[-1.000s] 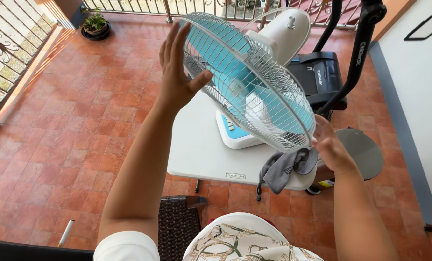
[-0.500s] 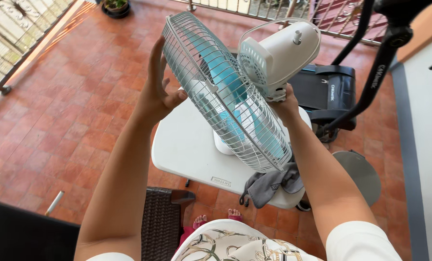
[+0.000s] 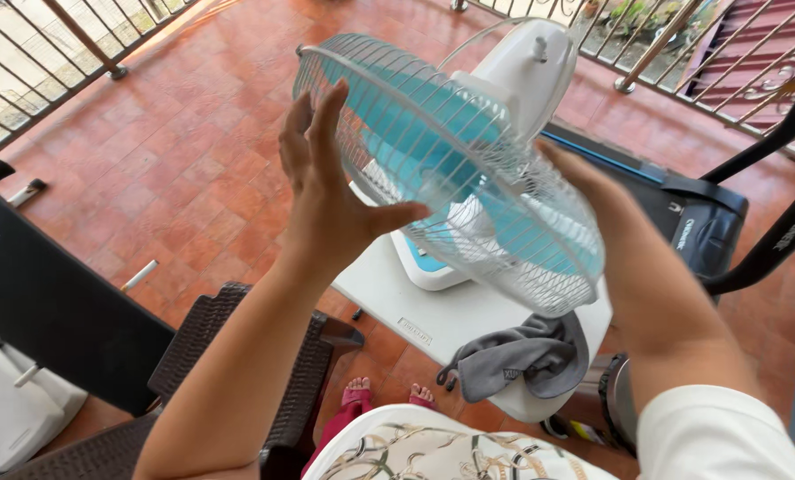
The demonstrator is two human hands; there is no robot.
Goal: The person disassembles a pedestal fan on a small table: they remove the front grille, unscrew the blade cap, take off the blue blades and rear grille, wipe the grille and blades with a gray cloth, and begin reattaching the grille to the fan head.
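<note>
Two hands' fingers grasp fan cage [image 3: 468, 169], blue blades [image 3: 415, 133] inside: left hand [image 3: 331, 191], right hand [image 3: 593, 191].

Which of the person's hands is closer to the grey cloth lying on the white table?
Right. The right hand holds the fan's wire grille above the grey cloth; the left hand grips the grille's far side, farther away.
</note>
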